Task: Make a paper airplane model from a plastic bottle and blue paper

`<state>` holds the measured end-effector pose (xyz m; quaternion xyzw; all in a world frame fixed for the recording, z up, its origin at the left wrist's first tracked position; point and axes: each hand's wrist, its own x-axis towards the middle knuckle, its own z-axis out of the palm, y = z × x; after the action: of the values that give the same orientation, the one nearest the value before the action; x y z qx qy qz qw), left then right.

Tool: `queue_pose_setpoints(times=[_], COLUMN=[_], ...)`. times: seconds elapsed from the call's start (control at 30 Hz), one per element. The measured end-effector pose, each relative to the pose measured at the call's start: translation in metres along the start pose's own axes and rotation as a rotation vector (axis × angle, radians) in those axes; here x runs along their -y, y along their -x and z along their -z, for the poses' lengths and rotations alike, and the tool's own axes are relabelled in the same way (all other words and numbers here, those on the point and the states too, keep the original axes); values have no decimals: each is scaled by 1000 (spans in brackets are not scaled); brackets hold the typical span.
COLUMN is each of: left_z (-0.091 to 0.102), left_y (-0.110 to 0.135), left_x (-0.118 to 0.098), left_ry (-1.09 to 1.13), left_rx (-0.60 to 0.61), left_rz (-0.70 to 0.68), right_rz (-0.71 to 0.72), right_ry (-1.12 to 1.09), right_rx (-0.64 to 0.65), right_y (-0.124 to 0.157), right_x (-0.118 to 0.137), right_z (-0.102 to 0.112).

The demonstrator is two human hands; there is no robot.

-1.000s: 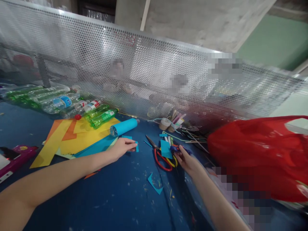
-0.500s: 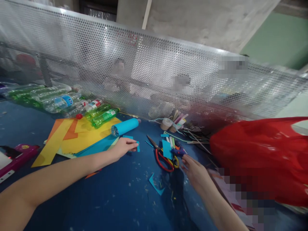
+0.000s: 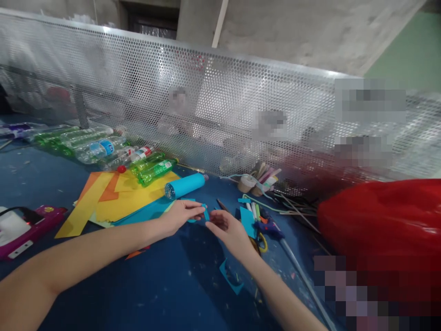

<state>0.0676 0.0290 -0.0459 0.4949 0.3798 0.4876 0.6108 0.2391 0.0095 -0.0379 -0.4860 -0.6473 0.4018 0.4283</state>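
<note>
My left hand pinches a small strip of blue paper between thumb and fingertips. Right beside it is my right hand, fingers curved and parted from the thumb, with nothing seen in it; whether it touches the strip I cannot tell. Behind the hands lies a bottle wrapped in blue paper. A blue-purple glue gun rests on the table to the right, near a blue paper piece. Scissors with a yellow handle are partly hidden behind my right hand. A curved blue scrap lies in front.
Plastic bottles line the back left, beside yellow paper sheets. A magenta power strip sits at left, a red bag at right. A perforated metal screen closes off the back; people are behind it. Tape stands near it.
My right hand has left the glue gun and moved left to the strip in my left hand. The glue gun now lies on the table. The view has shifted slightly.
</note>
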Motion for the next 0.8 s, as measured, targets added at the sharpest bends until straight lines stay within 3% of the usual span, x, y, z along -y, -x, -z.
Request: queue_pose_setpoints(times=[0.8], left_z=[-6], left_y=[7], left_x=[2], left_ry=[-72], left_rx=[-27], left_rz=[62], right_rz=[145], right_ry=[104], right_rx=[-191], right_y=[13], right_x=[-13], right_z=[-9])
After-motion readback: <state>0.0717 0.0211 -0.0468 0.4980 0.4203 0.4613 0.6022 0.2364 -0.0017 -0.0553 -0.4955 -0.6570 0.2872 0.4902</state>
